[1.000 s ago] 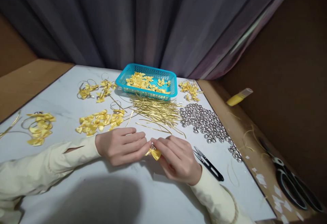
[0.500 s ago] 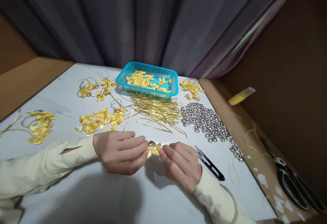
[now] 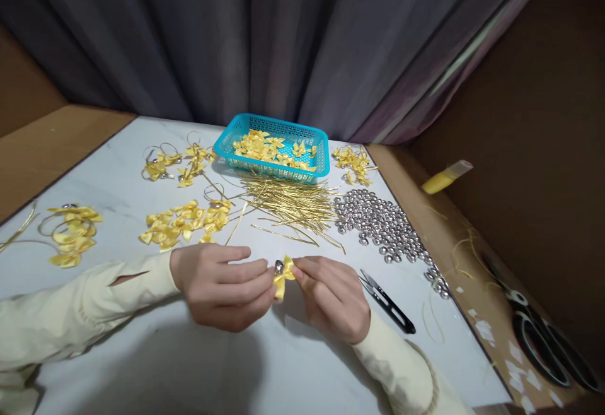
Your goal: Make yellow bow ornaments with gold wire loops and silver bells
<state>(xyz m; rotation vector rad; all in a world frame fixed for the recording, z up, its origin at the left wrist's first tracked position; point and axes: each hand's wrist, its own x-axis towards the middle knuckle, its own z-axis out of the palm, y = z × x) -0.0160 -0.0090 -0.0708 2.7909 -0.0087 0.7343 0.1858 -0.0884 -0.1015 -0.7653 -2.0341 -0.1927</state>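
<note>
Between my hands is a yellow satin ribbon bow [image 3: 285,274], tilted, with a small silver bell [image 3: 278,267] against its upper left side. My left hand [image 3: 225,286] grips the bow's lower left end, its fingers bent and partly hiding that end. With thumb and forefinger, my right hand [image 3: 331,295] pinches the bow's right loop. Both hands are held above the white tabletop [image 3: 302,377]. Just right of my right hand lies a pair of black thread snips [image 3: 390,304].
A blue basket [image 3: 271,168] of yellow bows stands at the back. Before it lie gold wire ties [image 3: 293,204], with a pile of silver bells [image 3: 378,222] to the right. Bow clusters [image 3: 186,222] lie at left. Black-handled scissors [image 3: 543,345] and a yellow tube [image 3: 447,177] are at right.
The bow has turned from lying sideways to a steeper tilt, its right loop now higher. My right hand has shifted slightly up and left.
</note>
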